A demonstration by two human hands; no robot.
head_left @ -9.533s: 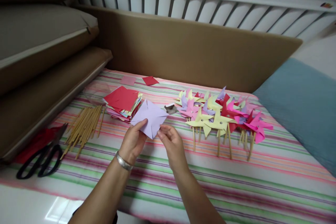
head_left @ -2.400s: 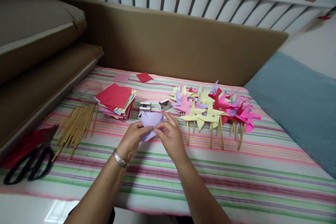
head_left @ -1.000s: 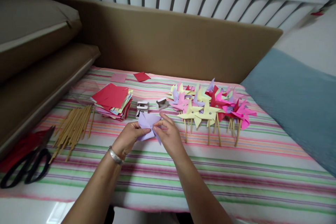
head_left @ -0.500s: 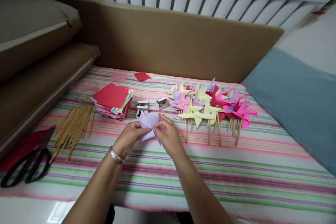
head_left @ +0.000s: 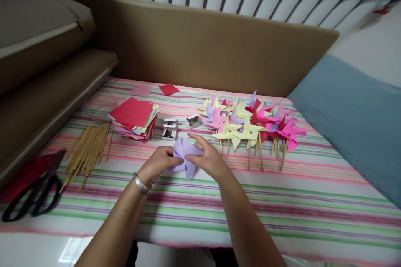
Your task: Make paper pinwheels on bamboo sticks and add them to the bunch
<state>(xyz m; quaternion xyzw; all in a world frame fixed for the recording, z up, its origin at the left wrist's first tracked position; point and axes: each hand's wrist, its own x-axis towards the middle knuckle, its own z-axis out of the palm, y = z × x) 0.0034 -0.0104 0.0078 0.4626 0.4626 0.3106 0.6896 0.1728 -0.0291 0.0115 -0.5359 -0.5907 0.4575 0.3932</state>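
A purple paper pinwheel (head_left: 184, 149) without a stick is held between both hands, its corners folded in toward the middle. My left hand (head_left: 160, 162) pinches its left side, the thumb pressed near the centre. On the other side my right hand (head_left: 209, 157) grips the paper with thumb and fingers, that thumb also reaching the centre. Just beyond the hands stand a small open white box (head_left: 169, 132) with dark little pieces inside and a second small white box (head_left: 193, 121). Whether a pin is in the pinwheel's centre I cannot tell.
Several finished pinwheels (head_left: 247, 129) on sticks lie to the right. On the left are a stack of coloured paper squares (head_left: 134, 117), thin wooden sticks (head_left: 87, 152) and black-handled scissors (head_left: 37, 196). A brown padded panel (head_left: 203, 50) stands along the back of the striped cloth (head_left: 194, 225).
Both hands have shifted slightly right and nearer with the purple paper. The pinwheel has turned, and its folded blades show more openly between the thumbs.
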